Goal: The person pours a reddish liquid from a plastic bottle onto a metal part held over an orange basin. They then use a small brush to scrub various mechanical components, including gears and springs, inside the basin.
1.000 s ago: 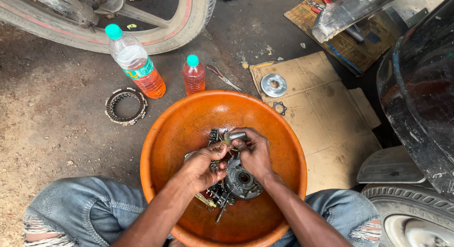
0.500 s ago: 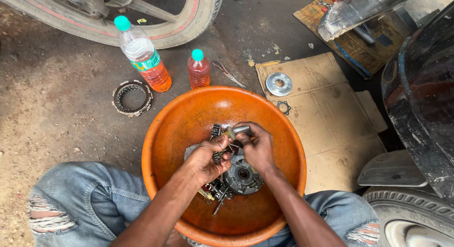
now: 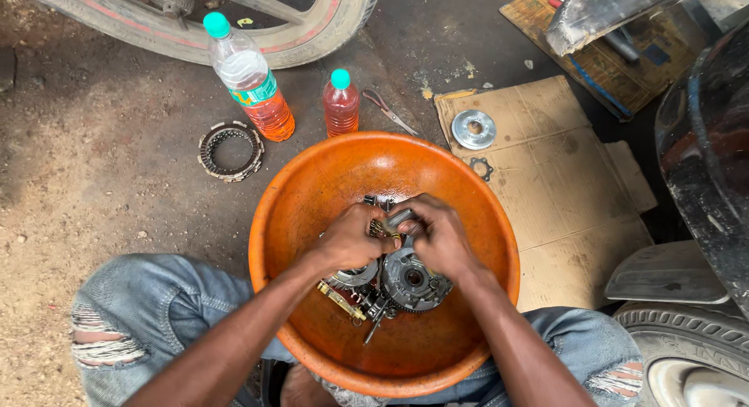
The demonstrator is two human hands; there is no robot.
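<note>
Both hands work in the orange basin (image 3: 499, 243). Left hand (image 3: 355, 237) and right hand (image 3: 441, 235) are closed together on a small metal part (image 3: 399, 217) above the clutch hub (image 3: 413, 280). Best to keep it low over the basin, grip firm, fingers clear of gear teeth.

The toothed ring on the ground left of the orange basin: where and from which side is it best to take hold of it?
The toothed ring lies flat on the dirt with an open centre. Probably best from above: pinch its band at the side nearest the basin, one finger inside the hole and the thumb outside. The large bottle stands close behind its far edge.
</note>
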